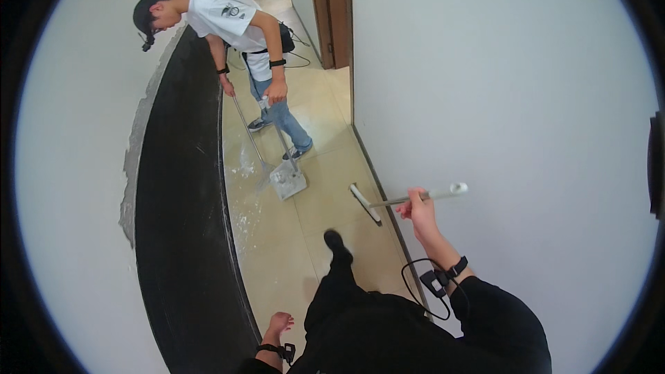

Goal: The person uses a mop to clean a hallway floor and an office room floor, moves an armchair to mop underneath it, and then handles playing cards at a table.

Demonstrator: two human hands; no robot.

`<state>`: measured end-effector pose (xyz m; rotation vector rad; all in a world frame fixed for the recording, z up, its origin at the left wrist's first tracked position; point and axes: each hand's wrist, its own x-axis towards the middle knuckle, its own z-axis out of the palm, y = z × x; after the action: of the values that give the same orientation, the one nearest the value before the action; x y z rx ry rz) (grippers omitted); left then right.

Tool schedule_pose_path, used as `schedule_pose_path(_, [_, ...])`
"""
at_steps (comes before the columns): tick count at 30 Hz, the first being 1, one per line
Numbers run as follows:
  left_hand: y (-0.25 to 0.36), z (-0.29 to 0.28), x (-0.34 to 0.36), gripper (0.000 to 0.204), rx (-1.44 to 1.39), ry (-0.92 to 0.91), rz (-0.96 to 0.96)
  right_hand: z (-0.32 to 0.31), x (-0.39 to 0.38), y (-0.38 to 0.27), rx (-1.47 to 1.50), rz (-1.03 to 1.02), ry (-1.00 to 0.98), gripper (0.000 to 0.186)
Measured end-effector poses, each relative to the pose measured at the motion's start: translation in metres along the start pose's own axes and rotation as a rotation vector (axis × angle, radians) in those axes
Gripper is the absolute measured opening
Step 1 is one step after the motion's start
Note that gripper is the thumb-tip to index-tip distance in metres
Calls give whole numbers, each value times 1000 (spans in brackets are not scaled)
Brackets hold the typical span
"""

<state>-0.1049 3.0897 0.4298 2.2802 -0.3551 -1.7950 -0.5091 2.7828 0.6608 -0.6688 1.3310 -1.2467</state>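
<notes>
My right hand [418,211] is closed around the pole of a floor squeegee [443,192], just below its white grip end. The squeegee's long white head with a dark edge [365,204] is down at the tiled floor, close to the foot of the right wall. Low in the picture, my left hand [280,323] hangs beside my leg with its fingers loosely bent and nothing in them. Ahead, another person [235,28] bends over a broom [248,127] and a long-handled dustpan [288,180], one in each hand. Pale debris lies in the dustpan.
White powder and crumbs [246,225] are scattered on the beige tiles [329,173] along a curved black panel [183,187] at the left. A white wall [499,83] rises on the right. Beyond the person stands a brown door frame [336,14].
</notes>
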Motion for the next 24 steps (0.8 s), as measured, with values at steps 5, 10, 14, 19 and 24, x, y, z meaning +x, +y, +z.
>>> schedule_pose_path(5, [54,-42,41,25,0,-91,-15,74,70,-38,-44,-74,-65,20])
schedule_pose_path(10, [146,-36,130,26,95,-135,117,131,198,-40,-139,-22,-191,15])
schedule_pose_path(14, [320,-5,114,24,201,-139,285,167,277,-90,-136,45,-342,13])
schedule_pose_path(19, [540,34,193,30,829,-193,554,218,449,-100,305,458,-449,29])
schedule_pose_path(24, [759,73,215,30,947,-62,692,305,631,-57,231,895,-339,28])
